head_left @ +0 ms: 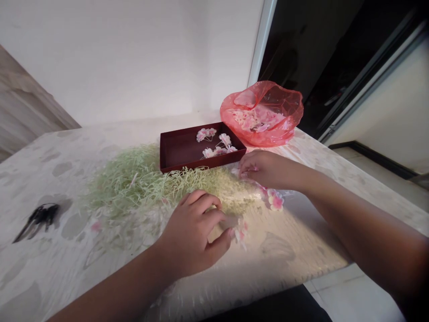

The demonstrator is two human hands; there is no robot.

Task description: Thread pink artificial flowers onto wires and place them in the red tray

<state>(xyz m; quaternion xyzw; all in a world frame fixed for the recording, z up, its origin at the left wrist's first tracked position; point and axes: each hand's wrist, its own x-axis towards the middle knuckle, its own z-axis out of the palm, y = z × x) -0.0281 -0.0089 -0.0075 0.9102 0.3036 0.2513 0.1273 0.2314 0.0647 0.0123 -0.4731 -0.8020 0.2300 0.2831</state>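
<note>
Looks like a room in a home, going by a plain off-white wall (134,58), a dark doorway (308,49) with a narrow pale frame (262,42) and a floor of pale tiles (355,293). Seems everyday rather than professional, judging from a glossy, pale, grey-blotched surface (56,273), what look like dark keys (42,218) lying in a bunch on it, and a thin, translucent red plastic bag (268,138) standing open

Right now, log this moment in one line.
left hand: nearest loose blossom | right hand: at table blossoms | maroon box: blossoms inside | red bag: blossoms inside | green shreds: beside box
</note>
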